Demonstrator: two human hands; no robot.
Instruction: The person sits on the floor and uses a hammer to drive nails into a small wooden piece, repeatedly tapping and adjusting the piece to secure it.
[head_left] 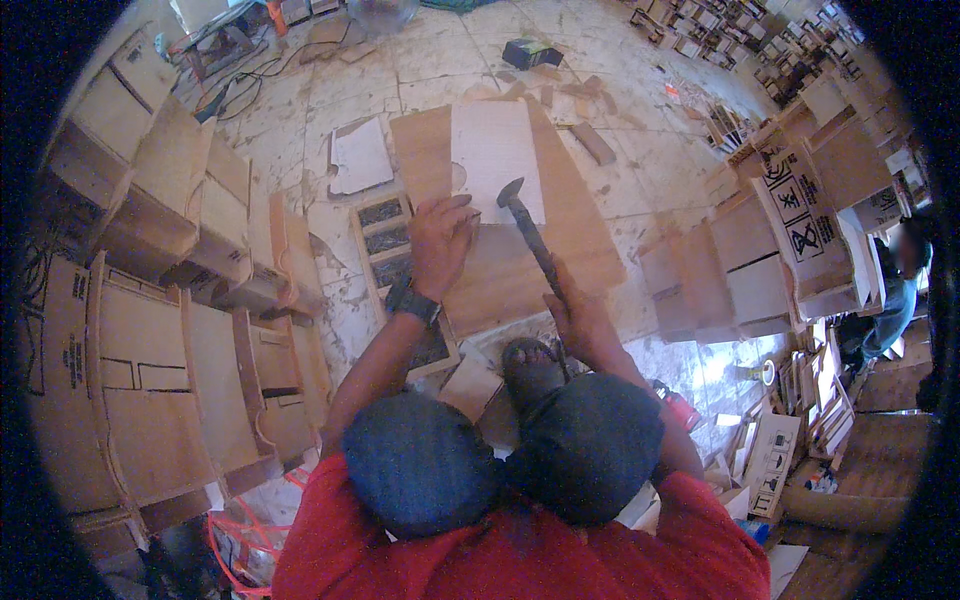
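A brown wooden board [580, 240] lies on the floor in front of me, with a white panel [495, 150] on it. My right hand [580, 318] is wrapped round the handle of a hammer [530, 232], whose dark head is over the panel's right part. My left hand [440, 245], with a watch at the wrist, is at the panel's lower left edge. Its fingertips are pinched together; whatever they hold is too small to make out. Beside that hand is a wooden frame [362, 232] with dark compartments, partly hidden by my forearm.
Stacked wooden box-like pieces [150, 390] line the left side. More pieces [750, 270] and a printed carton [800, 215] stand at the right. Ahead are a smaller white panel [362, 155], a dark box [531, 53] and wood offcuts [594, 143]. Another person [895, 300] is at far right.
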